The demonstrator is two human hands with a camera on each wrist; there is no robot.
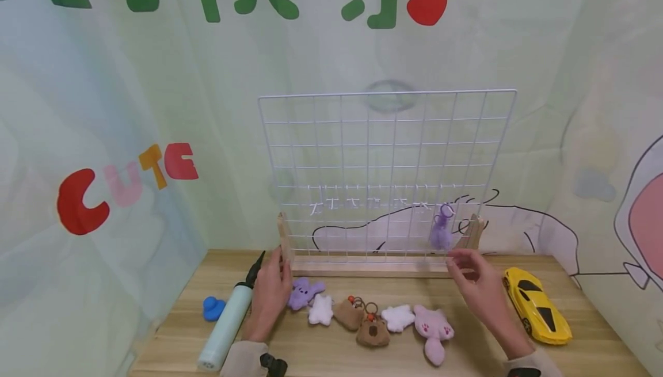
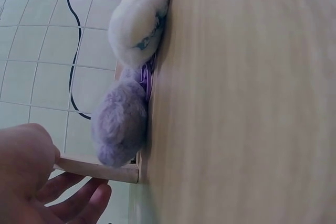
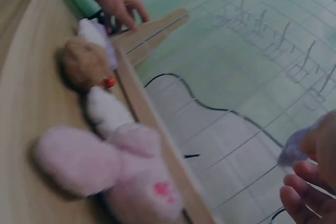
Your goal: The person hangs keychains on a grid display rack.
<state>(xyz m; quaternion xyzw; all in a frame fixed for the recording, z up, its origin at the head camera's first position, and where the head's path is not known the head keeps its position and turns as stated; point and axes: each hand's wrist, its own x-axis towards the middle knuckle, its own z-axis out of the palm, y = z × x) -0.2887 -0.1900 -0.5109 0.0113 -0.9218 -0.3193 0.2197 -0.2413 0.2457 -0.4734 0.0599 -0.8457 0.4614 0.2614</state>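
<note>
A white wire grid (image 1: 380,144) stands upright in a wooden stand (image 1: 362,267), with a row of white hooks (image 1: 373,201) across it. One purple plush keychain (image 1: 441,232) hangs from a hook at the right. My left hand (image 1: 271,288) holds the stand's left end (image 2: 97,169), thumb on one side and fingers on the other. Just below the hanging keychain, my right hand (image 1: 479,290) has loosely bent fingers (image 3: 302,182) with nothing between them. In front of the stand lie a purple plush (image 1: 304,293), white plushes (image 1: 321,309), brown plushes (image 1: 373,331) and a pink plush (image 1: 434,331).
Left of my left hand lie a pale green cylinder with a black nozzle (image 1: 225,325) and a blue rubber duck (image 1: 213,308). A yellow toy car (image 1: 537,307) sits beside my right forearm. A printed cloth backdrop (image 1: 233,135) hangs behind the wooden table (image 1: 311,354).
</note>
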